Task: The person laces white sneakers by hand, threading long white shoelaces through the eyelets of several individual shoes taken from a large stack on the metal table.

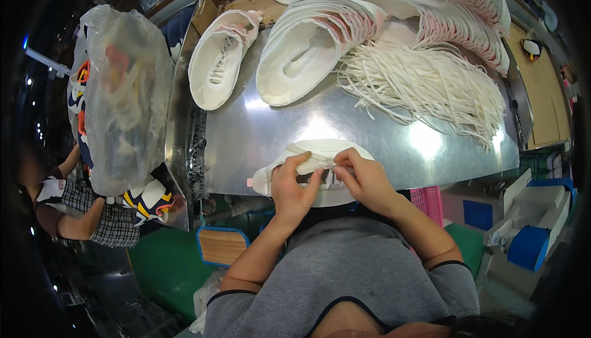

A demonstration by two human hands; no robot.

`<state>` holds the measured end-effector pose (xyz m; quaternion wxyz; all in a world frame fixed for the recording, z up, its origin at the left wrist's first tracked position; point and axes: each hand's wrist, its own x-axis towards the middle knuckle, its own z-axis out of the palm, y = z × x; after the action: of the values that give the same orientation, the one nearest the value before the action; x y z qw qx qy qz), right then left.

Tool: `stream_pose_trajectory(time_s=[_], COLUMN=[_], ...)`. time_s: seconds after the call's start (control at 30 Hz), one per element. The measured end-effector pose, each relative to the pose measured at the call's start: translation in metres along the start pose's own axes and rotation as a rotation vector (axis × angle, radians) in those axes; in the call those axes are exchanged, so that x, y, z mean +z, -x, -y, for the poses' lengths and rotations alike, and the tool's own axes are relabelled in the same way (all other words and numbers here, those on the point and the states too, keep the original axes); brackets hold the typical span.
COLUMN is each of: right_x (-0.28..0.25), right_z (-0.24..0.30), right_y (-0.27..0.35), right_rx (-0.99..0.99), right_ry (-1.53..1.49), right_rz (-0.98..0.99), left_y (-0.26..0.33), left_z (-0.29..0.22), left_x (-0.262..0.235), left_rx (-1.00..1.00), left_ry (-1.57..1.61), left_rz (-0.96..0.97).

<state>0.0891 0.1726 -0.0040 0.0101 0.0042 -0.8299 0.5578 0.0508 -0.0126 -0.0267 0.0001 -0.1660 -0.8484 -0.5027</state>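
Note:
A white shoe upper (329,147) lies at the near edge of the metal table, right in front of me, with a pink tab at its left end. My left hand (292,185) grips it over the lacing area, thumb and forefinger bent around the opening. Close by, my right hand (364,180) pinches a thin white shoelace (324,164) between thumb and fingertips. The lace's far end and part of the upper are hidden under my fingers.
Nested white uppers (288,70) stand at the back, beside a single laced upper (215,70). Loose white laces (431,86) are heaped back right. At left are a clear plastic bag (126,101), a colourful shoe (149,201) and another person (74,209). A pink basket (427,202) sits below right.

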Motion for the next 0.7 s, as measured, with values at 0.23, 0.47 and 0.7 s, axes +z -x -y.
stream_pose_trajectory(time_s=[0.23, 0.47, 0.7], right_x=[0.000, 0.041, -0.031], right_z=[0.003, 0.011, 0.010], right_y=[0.001, -0.017, 0.016], right_rx=[-0.092, -0.221, -0.044], right_ry=[0.234, 0.546, 0.510], right_rz=[0.006, -0.046, 0.011], left_y=[-0.001, 0.011, -0.014], left_z=[-0.004, -0.012, -0.010], left_x=[0.002, -0.004, -0.003], left_rx=[0.106, 0.294, -0.232], left_ry=[-0.151, -0.274, 0.493], left_rz=[-0.038, 0.054, 0.070])
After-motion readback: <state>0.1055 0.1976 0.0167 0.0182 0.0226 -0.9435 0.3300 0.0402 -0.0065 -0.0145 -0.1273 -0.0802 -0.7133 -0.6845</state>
